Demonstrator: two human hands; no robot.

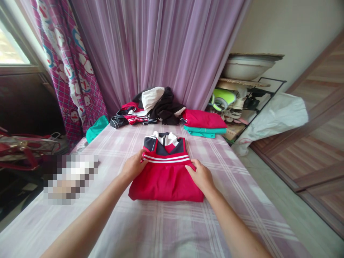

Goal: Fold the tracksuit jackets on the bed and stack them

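Note:
A folded zip jacket (166,181) lies before me on the bed. Its lower part is red, with a white-striped hem band folded up across the front. Above the band show navy panels, a white collar and a dark zip. My left hand (134,165) grips the left end of the striped band, thumb on top and fingertips partly hidden beneath the cloth. At the band's right end, my right hand (200,173) pinches the edge between thumb and curled fingers. Both forearms reach in from the bottom of the view.
Behind the jacket sits a loose heap of dark, white and red clothes (153,104). To its right is a folded red and teal stack (204,123). A checked sheet (129,229) covers the bed. A rack with basins (248,68) and a white bag (279,116) stand right.

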